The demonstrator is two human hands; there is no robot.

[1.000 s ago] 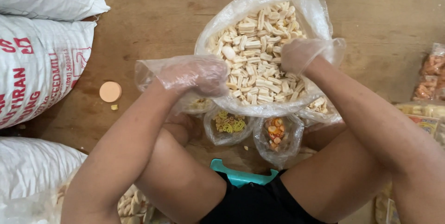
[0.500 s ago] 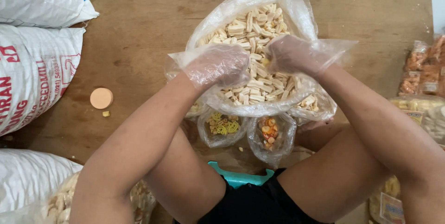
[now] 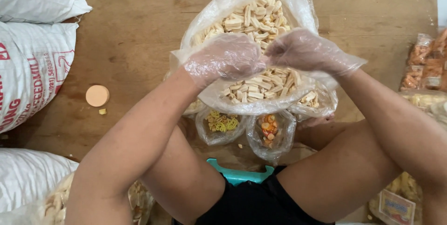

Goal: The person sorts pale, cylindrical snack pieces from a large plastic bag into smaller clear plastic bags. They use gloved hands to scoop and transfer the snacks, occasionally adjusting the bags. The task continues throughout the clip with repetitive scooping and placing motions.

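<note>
So the big clear bag of pale stick snacks sits dead centre on the wooden floor, mouth open and slumped toward me, and both hands are right over its near half. Left hand and right hand each wear a loose see-through plastic glove, and they meet in the middle just above the snacks, fingertips touching or near enough. Left grip looks curled shut, right one half curled too, but with the crinkly gloves I honestly cannot tell if either is actually holding any sticks. The hands block the middle of the bag, so I only see snacks above and below them. Tucked right against the bag's near side are smaller bags: one with yellow ring snacks, one with orange and red bits, and one more with pale pieces on the right. Further out, a round orange disc lies alone on the floor to the left with a tiny crumb beside it, white woven sacks are stacked along the left edge, and sealed packets of orange snacks sit at the right edge. A teal stool peeks out between the knees.
</note>
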